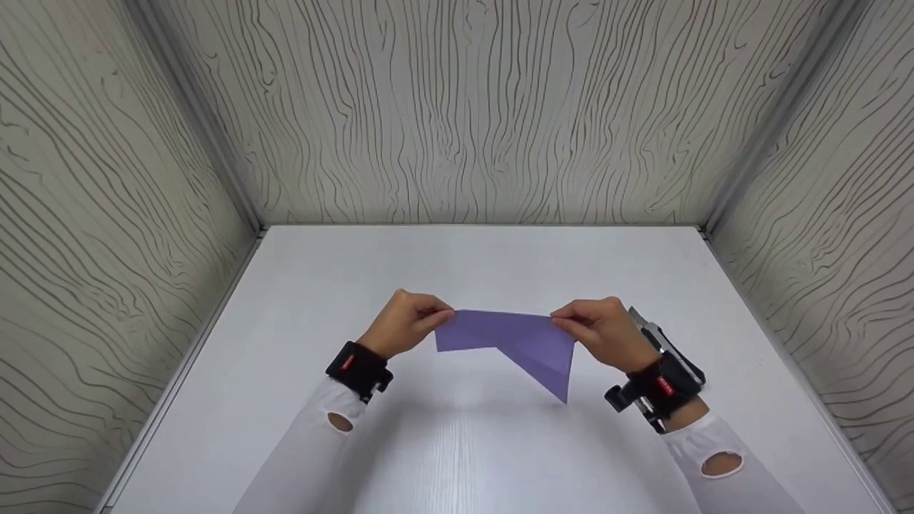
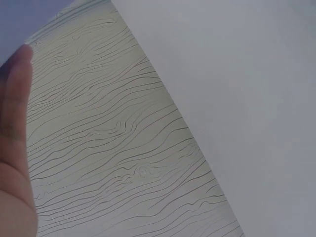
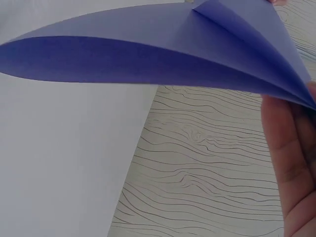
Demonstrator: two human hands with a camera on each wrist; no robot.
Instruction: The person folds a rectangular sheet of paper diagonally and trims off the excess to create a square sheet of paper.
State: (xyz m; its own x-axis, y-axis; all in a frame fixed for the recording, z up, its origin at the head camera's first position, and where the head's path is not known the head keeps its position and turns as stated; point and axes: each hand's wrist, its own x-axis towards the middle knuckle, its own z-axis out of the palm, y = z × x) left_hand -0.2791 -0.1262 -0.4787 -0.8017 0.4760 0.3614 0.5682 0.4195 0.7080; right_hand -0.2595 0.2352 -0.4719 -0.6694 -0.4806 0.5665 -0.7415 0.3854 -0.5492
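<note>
A folded sheet of purple paper [image 1: 525,339] is stretched between both hands above the white table. My left hand [image 1: 410,321] pinches its upper left corner between thumb and fingers. At the upper right corner, my right hand [image 1: 603,330] pinches the paper the same way. The sheet's right part hangs down in a pointed triangular flap, while the left part is a shorter strip. In the right wrist view the folded paper [image 3: 148,59] gapes along one edge, showing a layered fold. Only a corner of the paper [image 2: 24,22] appears in the left wrist view.
Beneath the hands lies the white tabletop [image 1: 457,457]. Behind it stands a panel with a wood-grain pattern [image 1: 457,114], with similar panels at the left and right sides. A utility knife [image 1: 668,346] appears beside the right wrist, partly hidden by it.
</note>
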